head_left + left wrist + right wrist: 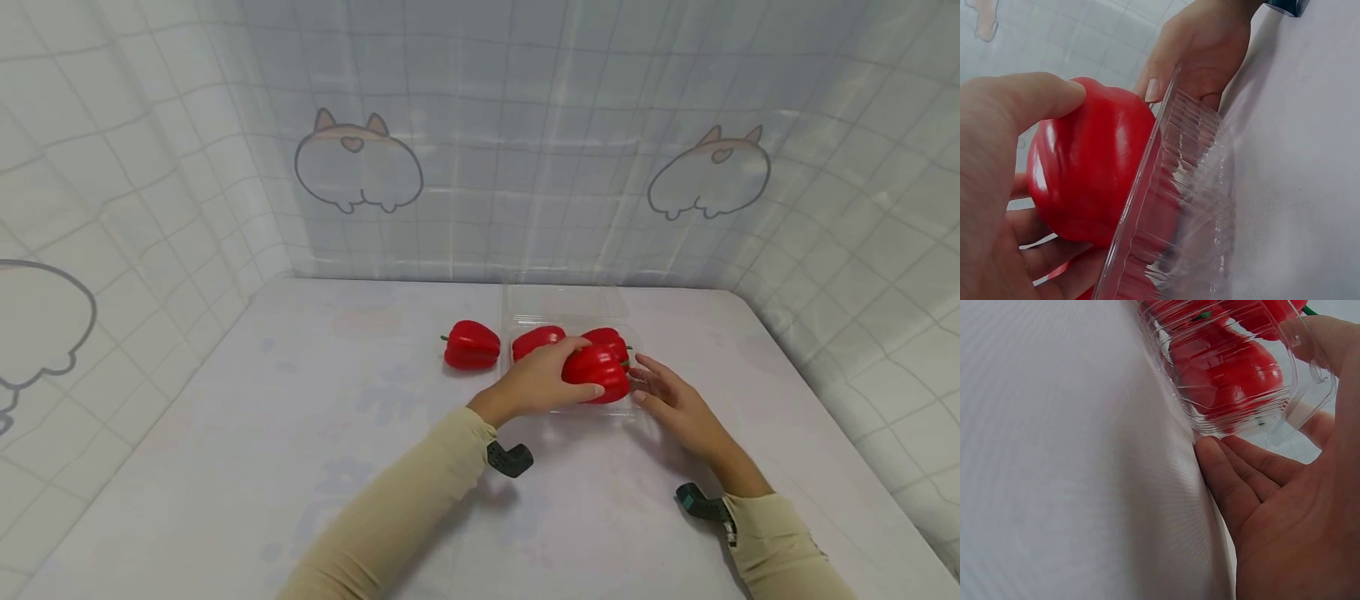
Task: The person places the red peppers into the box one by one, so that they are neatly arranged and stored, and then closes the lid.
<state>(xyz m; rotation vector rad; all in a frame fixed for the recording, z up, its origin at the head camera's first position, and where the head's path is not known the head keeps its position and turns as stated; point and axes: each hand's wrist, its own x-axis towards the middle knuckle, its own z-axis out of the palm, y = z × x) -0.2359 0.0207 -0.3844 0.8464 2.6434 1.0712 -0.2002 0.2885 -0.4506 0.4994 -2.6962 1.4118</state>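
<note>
My left hand holds a shiny red bell pepper over the front right part of a clear plastic clamshell box. The thumb lies on the near side of the pepper, the other fingers reach around its far side. Two more red bell peppers are in the box, one at the left and one at the back right, both partly hidden. At the box's right end rests my right hand, its fingers extended against the wall and its thumb near the rim.
Another red bell pepper lies on the pale table, left of the box, stem pointing left. The box's clear lid is folded back behind it. White gridded curtains enclose the table at the back and sides.
</note>
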